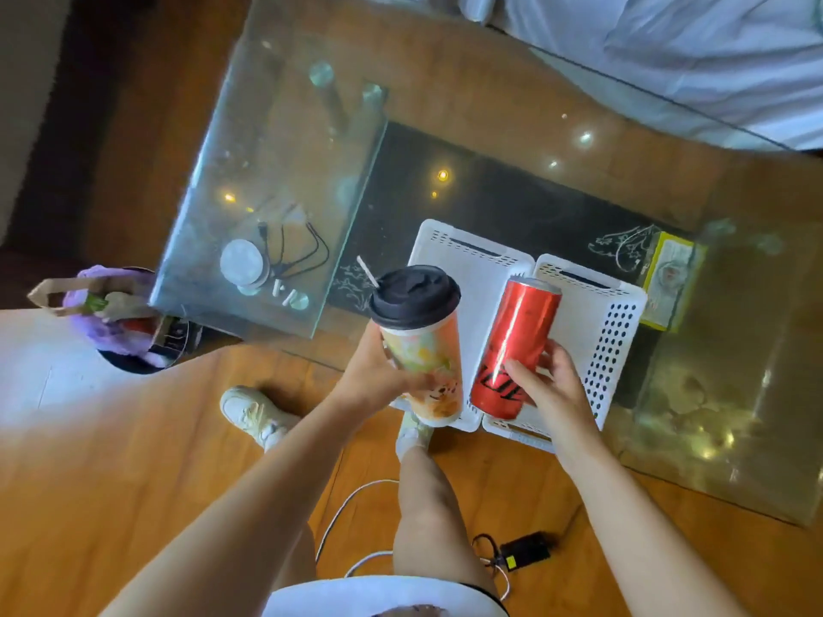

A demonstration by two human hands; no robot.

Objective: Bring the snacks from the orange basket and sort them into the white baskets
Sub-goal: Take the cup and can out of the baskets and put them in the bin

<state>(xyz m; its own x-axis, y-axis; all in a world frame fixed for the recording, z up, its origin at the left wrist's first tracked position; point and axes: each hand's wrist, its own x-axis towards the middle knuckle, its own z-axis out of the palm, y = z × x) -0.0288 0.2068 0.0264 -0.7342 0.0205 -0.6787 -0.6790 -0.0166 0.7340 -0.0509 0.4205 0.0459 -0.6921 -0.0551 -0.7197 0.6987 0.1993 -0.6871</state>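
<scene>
Now, near to far, as we see it:

Risk: we judge the cup (416, 345) could tip or spill if we let go before its base is down in the left basket (472, 260); the can (514, 349) is tilted and could roll or land across the wall between the two baskets.

Left hand (378, 376): curled round the cup's lower half, holding it upright above the near end of the left basket.

Right hand (550, 385): fingers wrapped on the can's lower part, the can leaning away from us over the right basket (619, 331).

Cup and can: side by side, close but apart, each in its own hand, neither yet set down as far as we can tell.

Baskets: two white ones touching along their long sides on the glass table (267, 171); what shows of their insides looks bare.

Yellow box (668, 282): just beyond the right basket.

Orange basket: we cannot make it out.

Far left: a bin (133, 322) with a paper bag, beside the table.
</scene>
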